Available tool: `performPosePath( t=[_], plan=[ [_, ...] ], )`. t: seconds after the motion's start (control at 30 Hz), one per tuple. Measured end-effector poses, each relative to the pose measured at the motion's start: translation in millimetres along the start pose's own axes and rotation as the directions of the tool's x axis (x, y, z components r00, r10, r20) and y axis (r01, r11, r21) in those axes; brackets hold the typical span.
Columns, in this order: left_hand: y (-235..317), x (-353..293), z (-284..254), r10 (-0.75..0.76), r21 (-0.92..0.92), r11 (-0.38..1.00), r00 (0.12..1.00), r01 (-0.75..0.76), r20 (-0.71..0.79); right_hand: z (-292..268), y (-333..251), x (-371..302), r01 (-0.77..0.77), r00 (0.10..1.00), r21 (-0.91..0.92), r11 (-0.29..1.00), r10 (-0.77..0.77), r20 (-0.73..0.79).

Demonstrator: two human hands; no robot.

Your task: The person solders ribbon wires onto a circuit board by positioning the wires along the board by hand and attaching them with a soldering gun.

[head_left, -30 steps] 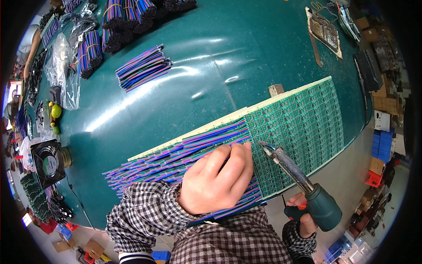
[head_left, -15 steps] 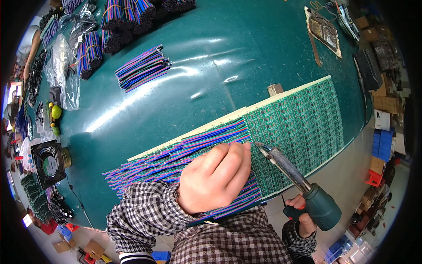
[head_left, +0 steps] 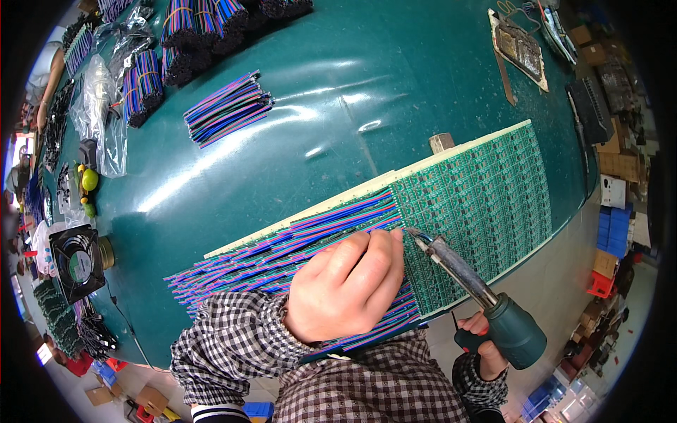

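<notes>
A large green circuit board panel (head_left: 486, 190) lies tilted on the dark green table (head_left: 317, 106). Rows of multicoloured ribbon wires (head_left: 282, 250) run off its left side. My left hand (head_left: 345, 285) rests on these wires, fingers curled, its fingertips pinching wire ends at the board's left edge. My right hand (head_left: 483, 342) grips the teal handle of a soldering iron (head_left: 486, 303). The iron's metal tip touches the board right beside my left fingertips.
A loose bundle of coloured wires (head_left: 229, 109) lies at mid-table. Several tied wire bundles (head_left: 183, 35) and plastic bags sit at the back left. A black fan (head_left: 74, 261) stands at the left edge. A flat tray (head_left: 522, 46) lies at the back right.
The soldering iron tip has shifted slightly up along the board's left edge. My left hand has stayed on the wires.
</notes>
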State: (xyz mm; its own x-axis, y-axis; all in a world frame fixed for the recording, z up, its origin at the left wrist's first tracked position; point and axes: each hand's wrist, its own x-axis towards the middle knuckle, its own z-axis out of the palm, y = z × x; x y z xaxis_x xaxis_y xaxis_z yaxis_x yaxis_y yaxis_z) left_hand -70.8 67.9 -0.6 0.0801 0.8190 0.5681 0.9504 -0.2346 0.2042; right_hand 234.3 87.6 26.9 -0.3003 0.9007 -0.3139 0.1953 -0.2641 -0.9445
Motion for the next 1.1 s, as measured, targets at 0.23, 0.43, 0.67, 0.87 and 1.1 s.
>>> performPosePath(
  t=[0.23, 0.43, 0.67, 0.87, 1.1],
  plan=[
    [0, 0, -1, -0.001, 0.003, 1.0, 1.0, 0.001, -0.015, -7, 0, -5, 0.051, 0.997, -0.048, 0.998, -0.048, 0.065],
    [1, 0, -1, -0.015, -0.01, 1.0, 1.0, 0.015, -0.003, -17, 4, -5, 0.053, 0.984, -0.088, 0.995, -0.037, 0.175],
    [0, 2, -2, -0.014, -0.011, 1.0, 1.0, 0.014, 0.019, 9, -4, 15, 0.088, 0.995, 0.304, 0.949, -0.099, 0.02],
    [3, 1, -27, -0.096, -0.127, 0.985, 0.978, 0.121, 0.185, 18, -5, 49, 0.174, 0.985, 0.496, 0.851, -0.159, -0.073],
    [-105, 5, -56, -0.47, -0.148, 0.862, 0.874, 0.484, 0.122, 6, 1, 59, 0.19, 0.98, 0.527, 0.828, -0.133, -0.145]
  ],
)
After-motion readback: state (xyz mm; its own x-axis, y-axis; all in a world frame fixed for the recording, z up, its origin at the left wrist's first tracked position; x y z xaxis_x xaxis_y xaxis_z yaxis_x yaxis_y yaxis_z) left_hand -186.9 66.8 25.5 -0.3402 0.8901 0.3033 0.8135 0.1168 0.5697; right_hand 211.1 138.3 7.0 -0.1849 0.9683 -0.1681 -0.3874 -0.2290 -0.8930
